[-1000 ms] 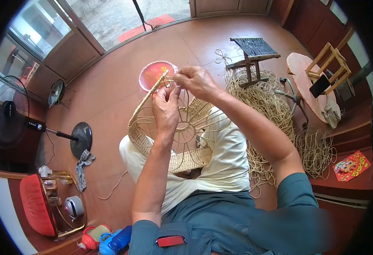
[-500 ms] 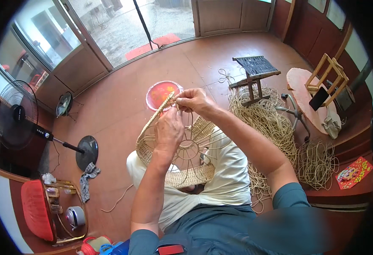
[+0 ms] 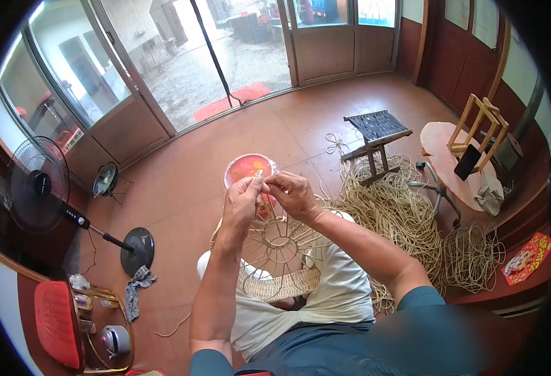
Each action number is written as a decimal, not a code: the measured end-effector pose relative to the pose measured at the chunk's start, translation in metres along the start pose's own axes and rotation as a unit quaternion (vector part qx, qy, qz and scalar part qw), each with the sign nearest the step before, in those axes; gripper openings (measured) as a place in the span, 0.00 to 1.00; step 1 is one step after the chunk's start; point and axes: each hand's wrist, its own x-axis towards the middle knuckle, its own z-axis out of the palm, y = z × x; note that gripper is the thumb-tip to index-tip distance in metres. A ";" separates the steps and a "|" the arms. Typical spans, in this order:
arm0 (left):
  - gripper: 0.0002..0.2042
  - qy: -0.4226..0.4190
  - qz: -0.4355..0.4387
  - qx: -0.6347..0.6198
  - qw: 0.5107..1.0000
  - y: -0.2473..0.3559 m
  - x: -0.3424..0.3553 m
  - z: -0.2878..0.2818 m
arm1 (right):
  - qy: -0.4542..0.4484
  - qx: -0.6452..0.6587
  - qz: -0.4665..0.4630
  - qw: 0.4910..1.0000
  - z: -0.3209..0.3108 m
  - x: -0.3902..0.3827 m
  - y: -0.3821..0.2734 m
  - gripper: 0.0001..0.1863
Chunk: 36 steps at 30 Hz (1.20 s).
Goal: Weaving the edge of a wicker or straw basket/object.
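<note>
A round basket [image 3: 281, 285], its wire frame partly woven with pale cord, rests between my knees. Its spoked bottom faces me, and the woven band shows along the near side. Above its far side, both hands meet. My left hand [image 3: 241, 199] is closed, with a small pale woven tip showing over its thumb. My right hand [image 3: 296, 197] pinches close beside that tip, apparently on a strand of cord; the fingers hide most of it. Behind the hands, a red patterned basin [image 3: 241, 168] stands on the floor.
A large tangle of cord [image 3: 394, 216] lies at the right, with a folding stool [image 3: 376, 128] over it. Further right stands a wooden slab [image 3: 441, 141]. To the left are a pedestal fan [image 3: 138, 250], a grey cloth [image 3: 136, 291] and a red chair [image 3: 56, 319].
The view has tipped upward. The woven side that rose to my hands is now mostly hidden behind my left hand and forearm. Both hands stay close together, fingers still pinching.
</note>
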 end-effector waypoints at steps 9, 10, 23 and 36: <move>0.16 0.134 0.058 0.071 0.987 -0.002 -0.127 -0.179 | 0.066 -0.030 -0.008 0.997 0.010 0.004 0.004 0.06; 0.15 0.164 0.041 0.071 0.983 0.002 -0.146 -0.214 | 0.077 -0.022 -0.021 0.997 0.010 0.006 0.010 0.07; 0.26 0.765 -0.054 0.448 0.460 0.080 -0.496 -0.608 | 0.071 0.034 0.035 0.996 0.017 0.010 0.003 0.09; 0.19 0.177 0.135 0.402 0.888 0.003 -0.081 -0.146 | 0.021 -0.004 0.154 0.988 0.013 0.014 0.012 0.15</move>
